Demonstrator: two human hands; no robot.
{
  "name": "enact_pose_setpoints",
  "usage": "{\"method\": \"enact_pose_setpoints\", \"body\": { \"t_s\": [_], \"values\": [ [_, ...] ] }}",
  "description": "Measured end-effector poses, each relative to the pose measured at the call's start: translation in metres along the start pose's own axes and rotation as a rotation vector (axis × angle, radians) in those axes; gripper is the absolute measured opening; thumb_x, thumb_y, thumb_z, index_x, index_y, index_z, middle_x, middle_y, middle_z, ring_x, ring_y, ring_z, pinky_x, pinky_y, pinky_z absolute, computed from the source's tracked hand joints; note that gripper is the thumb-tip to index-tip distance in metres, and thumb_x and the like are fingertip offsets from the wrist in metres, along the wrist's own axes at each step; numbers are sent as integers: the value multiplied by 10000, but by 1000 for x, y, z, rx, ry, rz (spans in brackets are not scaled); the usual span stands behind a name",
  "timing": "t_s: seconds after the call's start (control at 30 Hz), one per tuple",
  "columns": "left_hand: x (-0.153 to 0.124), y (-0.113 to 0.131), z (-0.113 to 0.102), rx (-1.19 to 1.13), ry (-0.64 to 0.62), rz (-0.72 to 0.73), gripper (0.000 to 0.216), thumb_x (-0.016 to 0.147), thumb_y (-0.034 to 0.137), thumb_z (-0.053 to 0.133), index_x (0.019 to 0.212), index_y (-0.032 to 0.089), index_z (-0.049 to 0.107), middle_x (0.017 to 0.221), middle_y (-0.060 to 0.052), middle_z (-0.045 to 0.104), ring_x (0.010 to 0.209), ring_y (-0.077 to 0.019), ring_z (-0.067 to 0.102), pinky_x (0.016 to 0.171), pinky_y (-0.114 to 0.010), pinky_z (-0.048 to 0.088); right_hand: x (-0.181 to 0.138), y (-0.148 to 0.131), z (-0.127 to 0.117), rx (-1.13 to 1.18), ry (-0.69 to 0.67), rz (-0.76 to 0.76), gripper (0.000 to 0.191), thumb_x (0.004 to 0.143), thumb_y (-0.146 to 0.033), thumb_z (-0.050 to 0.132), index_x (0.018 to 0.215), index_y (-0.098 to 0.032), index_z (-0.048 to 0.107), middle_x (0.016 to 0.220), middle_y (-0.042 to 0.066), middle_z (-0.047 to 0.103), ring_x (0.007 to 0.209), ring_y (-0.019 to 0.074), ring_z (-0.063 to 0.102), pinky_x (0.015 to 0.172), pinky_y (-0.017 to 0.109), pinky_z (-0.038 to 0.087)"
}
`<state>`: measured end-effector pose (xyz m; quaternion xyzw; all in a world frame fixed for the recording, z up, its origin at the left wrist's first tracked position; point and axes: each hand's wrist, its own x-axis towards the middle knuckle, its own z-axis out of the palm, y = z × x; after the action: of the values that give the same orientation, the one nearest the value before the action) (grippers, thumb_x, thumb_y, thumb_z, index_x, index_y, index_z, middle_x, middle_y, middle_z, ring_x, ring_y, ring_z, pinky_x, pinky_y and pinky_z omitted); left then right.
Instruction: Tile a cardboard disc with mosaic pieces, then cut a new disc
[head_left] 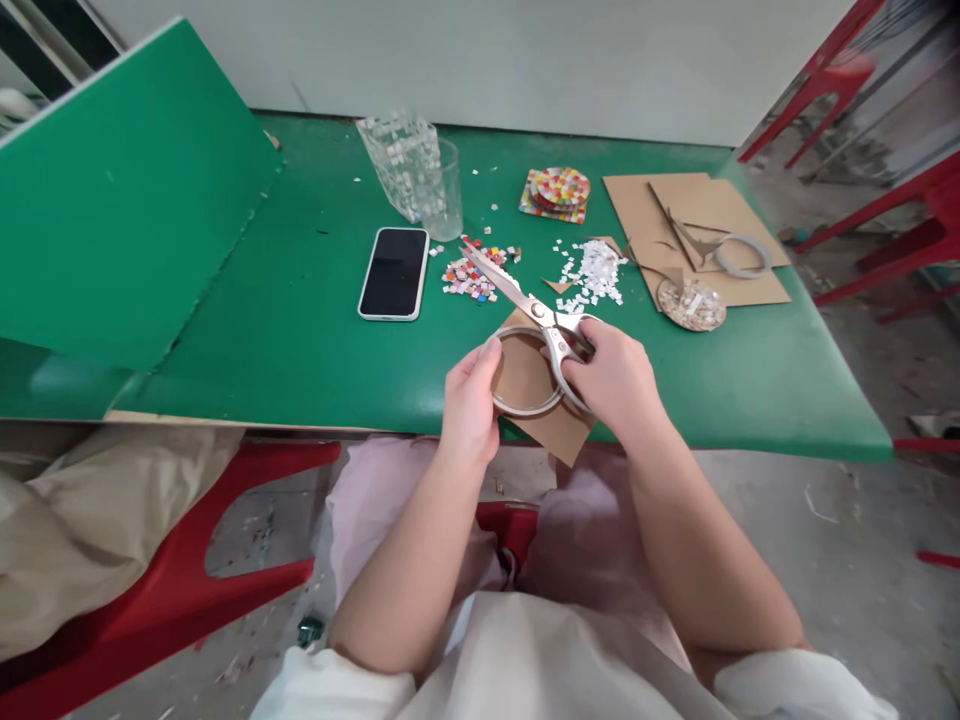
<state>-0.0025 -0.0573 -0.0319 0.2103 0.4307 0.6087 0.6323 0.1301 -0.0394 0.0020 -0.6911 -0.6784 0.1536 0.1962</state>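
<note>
My left hand (472,400) is closed on a piece of brown cardboard (562,436) and a pale ring (525,411) that lies flat against it. The thumb presses on the ring's left rim. In my right hand (619,375) are metal scissors (541,312), with fingers through or around the handles. Their blades point up and left, slightly parted, above a pile of coloured mosaic tiles (476,275). One scissor handle overlaps the ring's right side. The cardboard's lower corner extends past the table's front edge.
On the green table (300,370) are a phone (394,273), a clear glass (442,195), white tiles (596,270), mosaic coasters (556,190) and a round tiled piece (691,303). Cardboard sheets (757,290) carry scraps and another ring (742,272). A green board (135,200) stands left.
</note>
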Motion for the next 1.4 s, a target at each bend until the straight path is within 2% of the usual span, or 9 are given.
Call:
{"method": "enact_pose_setpoints", "body": {
  "t_s": [0.27, 0.4, 0.6, 0.9, 1.03, 1.17, 1.27, 1.33, 1.4],
  "values": [
    [0, -1, -1, -4, -7, -42, 349, 766, 462, 579, 905, 160, 685, 920, -74, 699, 870, -211, 643, 763, -311, 478, -2, -2, 3, -62, 78, -9, 113, 647, -223, 494, 633, -205, 384, 696, -7, 519, 644, 143, 467, 494, 243, 239],
    [1, -2, -2, -6, 3, -41, 366, 768, 475, 571, 904, 155, 684, 936, -78, 697, 885, -217, 640, 789, -323, 472, -3, -2, 3, -74, 70, -4, 141, 649, -223, 506, 624, -204, 368, 701, -2, 527, 656, 146, 476, 494, 245, 240],
    [3, -3, -4, -4, 6, -51, 367, 746, 459, 597, 935, 155, 678, 953, -80, 693, 891, -213, 636, 762, -304, 474, -6, -2, 1, -45, 45, -10, 172, 680, -262, 517, 611, -207, 370, 667, 6, 529, 630, 151, 471, 491, 244, 244],
    [2, -4, -7, 92, 19, -48, 339, 755, 449, 581, 910, 159, 662, 886, -63, 691, 800, -182, 629, 688, -269, 462, -6, 2, 5, -67, 12, 4, 127, 637, -221, 495, 616, -204, 370, 686, 6, 552, 633, 150, 481, 483, 239, 228],
    [8, 1, -19, 325, 20, -22, 255, 781, 407, 549, 895, 201, 647, 863, -26, 680, 749, -156, 605, 616, -229, 441, -5, 6, 16, -62, -40, 4, 99, 645, -231, 498, 630, -208, 403, 711, 12, 575, 652, 161, 497, 482, 238, 228],
    [16, 20, -40, 738, -70, 37, 254, 784, 398, 539, 865, 207, 686, 848, -47, 678, 730, -179, 593, 635, -260, 451, -6, 6, 28, -48, -38, -7, 93, 646, -228, 506, 632, -205, 416, 760, 19, 593, 675, 164, 507, 483, 243, 229],
    [13, 38, -55, 1061, -83, 264, 285, 784, 404, 550, 944, 216, 691, 935, -64, 670, 787, -198, 596, 759, -312, 456, -7, 5, 34, -59, -16, -3, 117, 653, -244, 516, 625, -202, 411, 788, 20, 597, 692, 166, 511, 484, 248, 228],
    [6, 45, -64, 1273, -161, 411, 330, 783, 399, 565, 1042, 216, 657, 1042, -74, 648, 934, -223, 579, 873, -354, 426, -7, 5, 35, -70, -6, -1, 122, 659, -252, 518, 628, -203, 411, 793, 18, 597, 699, 169, 513, 487, 250, 231],
    [-3, 44, -70, 1387, -264, 500, 465, 764, 405, 599, 1184, 209, 567, 1179, -90, 596, 1104, -243, 510, 959, -387, 379, -8, 5, 36, -83, 1, -11, 114, 659, -244, 516, 630, -204, 413, 794, 19, 595, 706, 171, 515, 492, 253, 235]
  ]
}}
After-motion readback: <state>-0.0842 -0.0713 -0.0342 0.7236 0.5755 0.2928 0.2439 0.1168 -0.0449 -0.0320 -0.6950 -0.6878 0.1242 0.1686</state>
